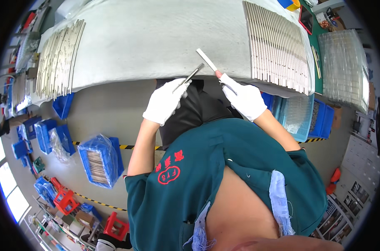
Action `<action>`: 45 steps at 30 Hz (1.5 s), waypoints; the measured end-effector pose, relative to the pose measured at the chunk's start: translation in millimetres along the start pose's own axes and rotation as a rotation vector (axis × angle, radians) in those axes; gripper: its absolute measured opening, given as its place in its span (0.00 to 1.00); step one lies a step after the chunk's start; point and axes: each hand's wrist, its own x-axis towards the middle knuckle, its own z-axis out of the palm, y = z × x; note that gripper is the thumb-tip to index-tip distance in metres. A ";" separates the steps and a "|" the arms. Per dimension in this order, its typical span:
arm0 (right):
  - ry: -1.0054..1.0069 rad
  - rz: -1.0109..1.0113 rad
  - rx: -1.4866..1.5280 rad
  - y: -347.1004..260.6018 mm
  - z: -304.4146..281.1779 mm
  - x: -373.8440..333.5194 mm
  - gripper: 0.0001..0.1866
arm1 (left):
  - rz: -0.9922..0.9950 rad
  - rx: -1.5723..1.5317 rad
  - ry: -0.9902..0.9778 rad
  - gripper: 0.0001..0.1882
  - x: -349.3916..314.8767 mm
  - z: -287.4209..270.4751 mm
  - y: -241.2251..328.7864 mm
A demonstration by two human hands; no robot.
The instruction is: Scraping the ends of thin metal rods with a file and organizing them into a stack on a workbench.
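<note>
Slim grey metallic piece (194, 73): gripped in the closed fingers of the gloved left hand (167, 101). Pale rod (206, 59): gripped by the gloved right hand (246, 99), held over the near edge of the white-covered table (156, 37). Rod cluster (60, 58): laid left. Rod row (277, 48): laid right.

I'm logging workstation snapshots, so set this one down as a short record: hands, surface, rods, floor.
Left hand: white-gloved, gripping a grey metal rod
Right hand: white-gloved, one fingertip bare, holding a white stick
Work surface: pale
Left rods: uneven batch
Right rods: neat row
Floor: blue crate at left
</note>
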 end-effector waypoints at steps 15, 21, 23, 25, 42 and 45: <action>-0.085 0.057 -0.024 -4.0 -14.4 -12.1 0.24 | 0.021 -0.174 -0.111 0.17 9.1 6.9 -0.8; 0.009 0.072 0.027 -16.4 -8.2 13.0 0.25 | 0.674 0.368 0.107 0.17 16.4 9.4 -21.9; -0.059 0.085 0.071 -9.5 -7.8 -6.1 0.26 | 0.041 -0.071 -0.103 0.17 9.3 7.3 -3.3; -0.071 0.086 0.028 -6.7 -9.3 -17.3 0.26 | 0.058 -0.083 -0.106 0.17 10.0 7.5 -5.4; 0.023 0.086 -0.009 -6.9 5.5 6.0 0.29 | 0.043 -0.266 -0.139 0.17 11.7 8.6 -7.2; -0.003 0.028 -0.016 -0.2 3.6 -18.1 0.26 | -0.040 -0.380 -0.134 0.17 12.3 10.1 -6.1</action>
